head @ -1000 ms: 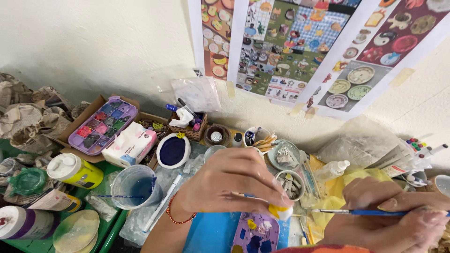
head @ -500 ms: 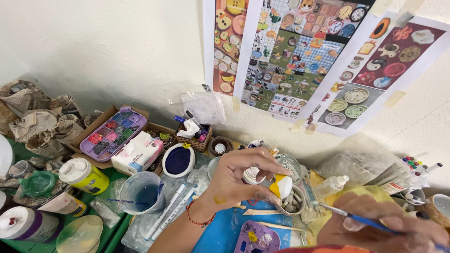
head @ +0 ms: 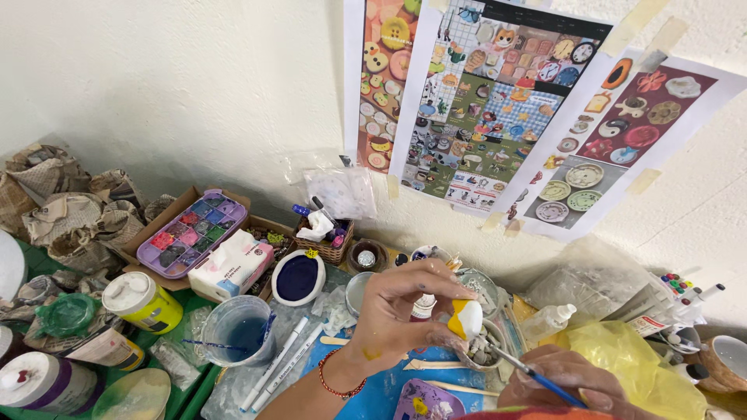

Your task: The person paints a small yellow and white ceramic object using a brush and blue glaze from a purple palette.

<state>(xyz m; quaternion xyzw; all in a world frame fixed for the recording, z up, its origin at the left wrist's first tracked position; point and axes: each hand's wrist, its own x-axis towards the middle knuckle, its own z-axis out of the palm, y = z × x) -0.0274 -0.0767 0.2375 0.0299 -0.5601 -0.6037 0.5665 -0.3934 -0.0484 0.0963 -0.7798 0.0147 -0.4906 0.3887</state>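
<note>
My left hand [head: 401, 311] is raised above the table, fingers pinched around a small yellow and white painted piece [head: 466, 318]. A red bead bracelet [head: 336, 379] circles its wrist. At the lower right, my right hand [head: 572, 381] holds a thin blue-handled paintbrush [head: 537, 376], its tip pointing up-left toward the piece and close below it. A small paint bottle [head: 422, 307] stands just behind my left fingers. A purple paint palette [head: 426, 401] lies on the blue mat [head: 373, 397] under my hands.
A plastic water cup [head: 237, 330], white markers [head: 282, 360], a blue-filled oval dish [head: 298, 278], a purple paint tray [head: 191, 232], a tissue box [head: 231, 264], paint jars [head: 142, 301] and crumpled newspaper [head: 70, 214] crowd the left. A yellow bag [head: 622, 358] and mug [head: 724, 359] lie right. Printed pictures [head: 498, 109] are taped to the wall.
My left hand has lifted off the table and now pinches the yellow and white piece up in the air. My right hand with the brush has moved in closer below it.
</note>
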